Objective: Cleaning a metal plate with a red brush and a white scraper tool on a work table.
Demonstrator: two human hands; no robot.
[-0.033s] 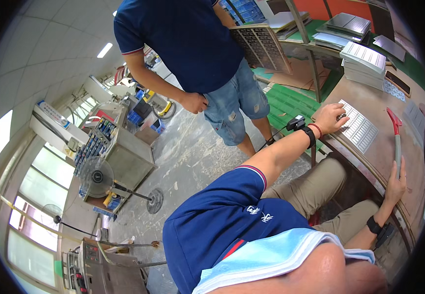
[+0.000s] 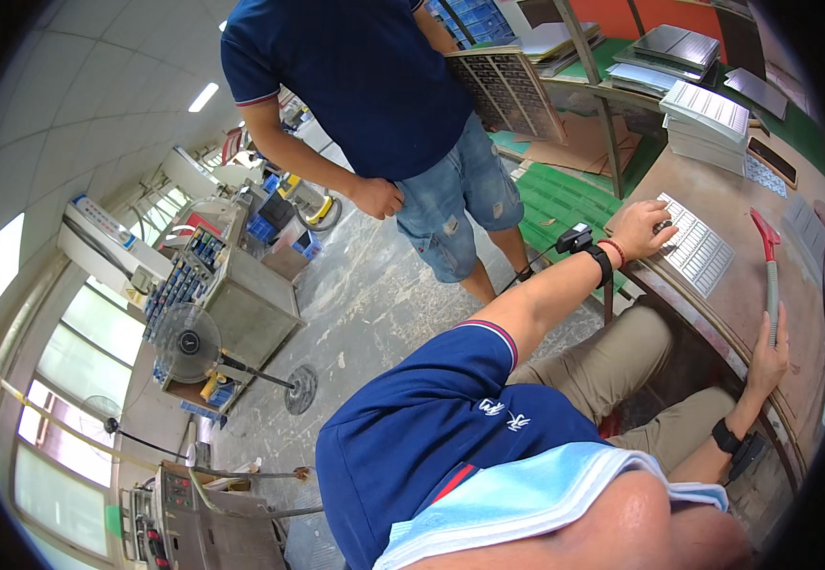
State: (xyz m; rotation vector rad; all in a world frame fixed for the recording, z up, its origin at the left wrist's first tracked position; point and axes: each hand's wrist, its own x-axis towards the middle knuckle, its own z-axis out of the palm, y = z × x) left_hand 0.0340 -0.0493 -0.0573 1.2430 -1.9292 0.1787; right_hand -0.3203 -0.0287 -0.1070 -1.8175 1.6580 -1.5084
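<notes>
My left hand lies at the near left corner of a pale sheet printed with a grid of small cells. Its fingers are apart and bent over the sheet's edge; a small dark patch at the fingertips is too small to make out. Farther right, my right hand is closed round the lower end of a grey ribbed handle with a red angled head. This red-headed tool points away from me over the brown worktable, apart from the sheet.
Stacked white sheets and a phone occupy the table's far end. Another person stands beyond my left arm, near a framed panel. A green slatted platform lies beside the table. A standing fan is at left.
</notes>
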